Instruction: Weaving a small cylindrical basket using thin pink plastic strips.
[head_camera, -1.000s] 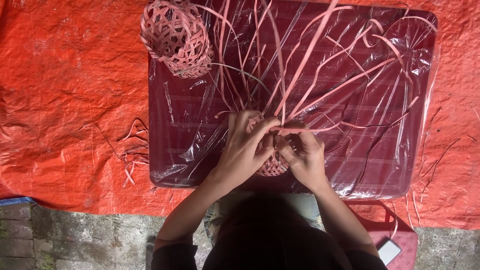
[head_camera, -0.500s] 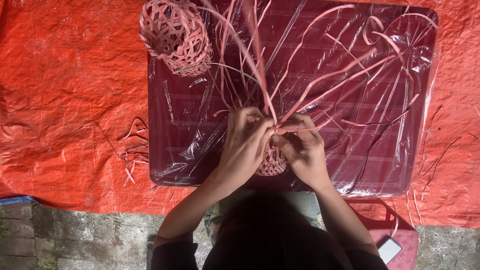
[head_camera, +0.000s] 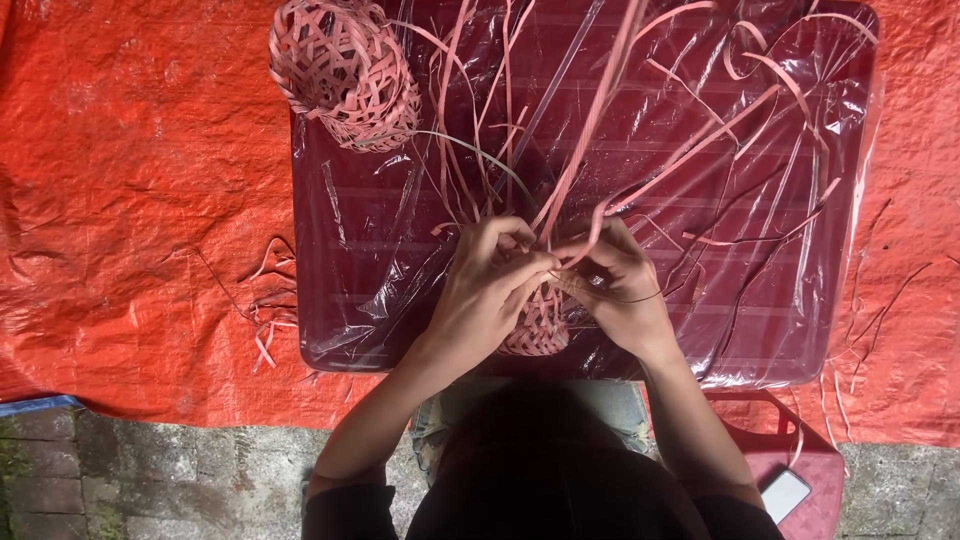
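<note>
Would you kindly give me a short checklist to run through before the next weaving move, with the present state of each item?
1. Left hand grips the strips above the small woven piece: ok.
2. Right hand pinches a pink strip: ok.
3. Loose strips fan out over the plastic-covered maroon table, not bunched: ok.
4. Finished woven basket lies at the table's far left corner, apart from the hands: ok.
5. Weave tightness under the hands: cannot tell, hidden.
6. Scrap strips lie on the orange tarp, off the table: ok.
</note>
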